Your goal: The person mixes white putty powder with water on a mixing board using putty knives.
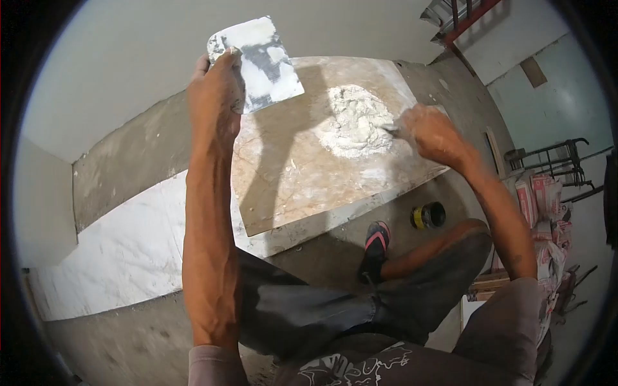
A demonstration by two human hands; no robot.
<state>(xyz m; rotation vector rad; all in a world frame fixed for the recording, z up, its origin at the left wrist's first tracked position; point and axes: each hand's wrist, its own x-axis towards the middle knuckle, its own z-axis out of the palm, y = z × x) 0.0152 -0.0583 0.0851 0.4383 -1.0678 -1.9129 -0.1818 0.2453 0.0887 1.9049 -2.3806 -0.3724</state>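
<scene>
My left hand (217, 83) grips a flat metal plate (261, 64) smeared with white paste, raised over the far left corner of a brown board. My right hand (431, 132) is closed round a small tool (390, 127), most of it hidden by the fingers. The tool's end touches the right side of a heap of white powder and paste (357, 119). That heap lies on the brown marbled board (302, 186).
Under the board is a white slab (129, 251). A black tin with a yellow label (427, 215) stands near my sandalled foot (376, 248). Red and white sacks (547, 196) and a metal frame (557, 154) are at the right.
</scene>
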